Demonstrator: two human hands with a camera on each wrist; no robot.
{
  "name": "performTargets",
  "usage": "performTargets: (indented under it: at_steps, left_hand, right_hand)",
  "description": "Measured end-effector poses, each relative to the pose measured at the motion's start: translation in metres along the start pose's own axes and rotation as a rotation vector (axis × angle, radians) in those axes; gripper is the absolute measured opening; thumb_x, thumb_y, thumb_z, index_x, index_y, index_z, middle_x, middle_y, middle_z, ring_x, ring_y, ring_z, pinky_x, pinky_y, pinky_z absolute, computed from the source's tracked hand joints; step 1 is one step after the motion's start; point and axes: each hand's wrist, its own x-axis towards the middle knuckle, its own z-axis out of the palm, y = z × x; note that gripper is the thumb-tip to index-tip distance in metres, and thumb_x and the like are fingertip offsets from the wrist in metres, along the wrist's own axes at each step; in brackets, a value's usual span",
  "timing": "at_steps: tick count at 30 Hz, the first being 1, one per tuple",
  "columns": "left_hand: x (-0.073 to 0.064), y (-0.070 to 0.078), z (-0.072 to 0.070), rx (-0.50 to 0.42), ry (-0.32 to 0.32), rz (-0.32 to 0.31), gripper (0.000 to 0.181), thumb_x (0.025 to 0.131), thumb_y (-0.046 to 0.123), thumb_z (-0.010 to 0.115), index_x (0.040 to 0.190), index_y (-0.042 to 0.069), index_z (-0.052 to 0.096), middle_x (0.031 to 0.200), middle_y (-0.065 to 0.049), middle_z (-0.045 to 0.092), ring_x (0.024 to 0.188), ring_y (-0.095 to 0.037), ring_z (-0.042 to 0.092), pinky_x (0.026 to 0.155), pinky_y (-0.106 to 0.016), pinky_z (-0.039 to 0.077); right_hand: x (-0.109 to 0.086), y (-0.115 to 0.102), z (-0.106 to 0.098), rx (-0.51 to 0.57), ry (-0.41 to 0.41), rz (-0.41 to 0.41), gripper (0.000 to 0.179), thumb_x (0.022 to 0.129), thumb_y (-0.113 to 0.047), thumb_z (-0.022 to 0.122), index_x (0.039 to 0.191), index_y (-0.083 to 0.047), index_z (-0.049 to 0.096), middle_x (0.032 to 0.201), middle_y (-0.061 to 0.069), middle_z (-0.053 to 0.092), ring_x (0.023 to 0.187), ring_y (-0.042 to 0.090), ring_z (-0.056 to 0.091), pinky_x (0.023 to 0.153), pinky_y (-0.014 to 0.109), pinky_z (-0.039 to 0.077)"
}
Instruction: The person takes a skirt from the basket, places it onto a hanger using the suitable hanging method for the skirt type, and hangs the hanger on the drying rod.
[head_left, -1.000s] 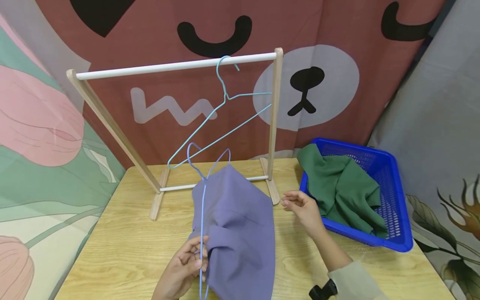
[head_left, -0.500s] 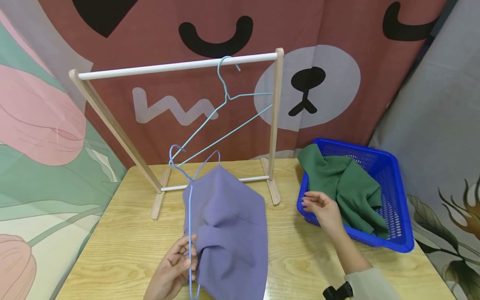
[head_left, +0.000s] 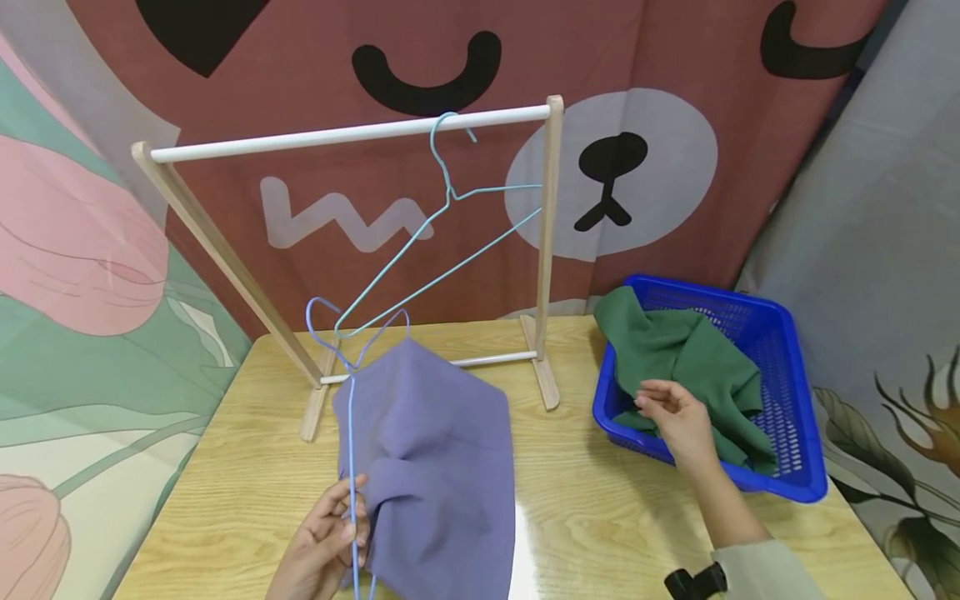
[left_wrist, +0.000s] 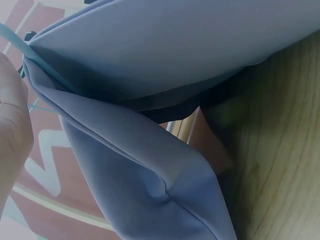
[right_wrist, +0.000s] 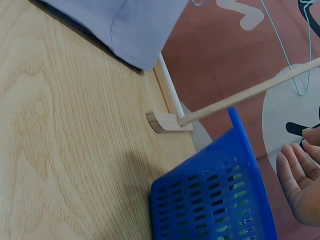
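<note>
My left hand (head_left: 324, 533) holds a lilac wire hanger (head_left: 352, 442) by its side wire, near the bottom of the head view. From the hanger drapes a piece of purple fabric (head_left: 442, 475), possibly a garment, falling over the table. In the left wrist view the purple fabric (left_wrist: 150, 55) gapes in a fold beside the hand. Over the near left side of the blue basket (head_left: 776, 342) hovers my right hand (head_left: 684, 429), its fingers loosely bent and nothing in them. Below and behind that hand lies crumpled green fabric (head_left: 663, 337) inside the basket.
A small wooden rack (head_left: 547, 250) with a white top bar stands at the back of the table (head_left: 570, 517). A light blue wire hanger (head_left: 393, 262) hangs from that bar, bare. Patterned curtains (head_left: 637, 50) close off the back and sides.
My left hand has carried the lilac hanger and purple fabric leftward. My right hand has moved right, from above the table to over the basket. Rack and basket stay put.
</note>
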Motion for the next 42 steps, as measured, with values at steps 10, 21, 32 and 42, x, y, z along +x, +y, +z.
performTargets:
  at_steps: [10,21,32,42]
  left_hand:
    - [-0.001,0.006,-0.004,0.014,-0.01,0.049,0.05,0.086,-0.016,0.016,0.134,-0.002,0.019,0.106,-0.005,0.041,0.088,-0.01,0.047,0.069,-0.02,0.045]
    - [0.003,0.012,-0.005,0.004,-0.011,0.1,0.048,0.086,-0.016,0.014,0.134,-0.005,0.014,0.109,-0.007,0.041,0.089,-0.012,0.047,0.069,-0.02,0.044]
    - [0.005,0.016,-0.006,-0.029,-0.014,0.102,0.049,0.086,-0.016,0.012,0.134,-0.004,0.016,0.109,-0.008,0.042,0.09,-0.013,0.047,0.07,-0.021,0.044]
    - [0.012,0.027,-0.005,0.036,0.004,0.071,0.05,0.086,-0.015,0.011,0.134,-0.003,0.018,0.108,-0.006,0.042,0.088,-0.011,0.047,0.07,-0.02,0.044]
  right_hand:
    - [-0.016,-0.092,0.017,-0.105,0.019,0.038,0.03,0.08,-0.01,0.061,0.104,0.004,0.053,0.091,0.007,0.06,0.078,0.009,0.056,0.065,0.019,0.048]
    - [-0.023,-0.133,0.016,-0.382,0.002,0.158,0.036,0.084,-0.022,0.057,0.111,0.0,0.05,0.095,0.002,0.056,0.078,-0.006,0.048,0.066,0.013,0.043]
    - [-0.023,-0.129,-0.009,-0.546,0.021,0.146,0.04,0.086,-0.027,0.053,0.114,0.002,0.048,0.103,0.017,0.053,0.092,0.026,0.049,0.067,0.031,0.045]
    - [-0.025,-0.129,-0.027,-0.666,0.007,0.152,0.039,0.088,-0.022,0.05,0.116,0.005,0.044,0.106,0.025,0.051,0.095,0.039,0.047,0.07,0.045,0.043]
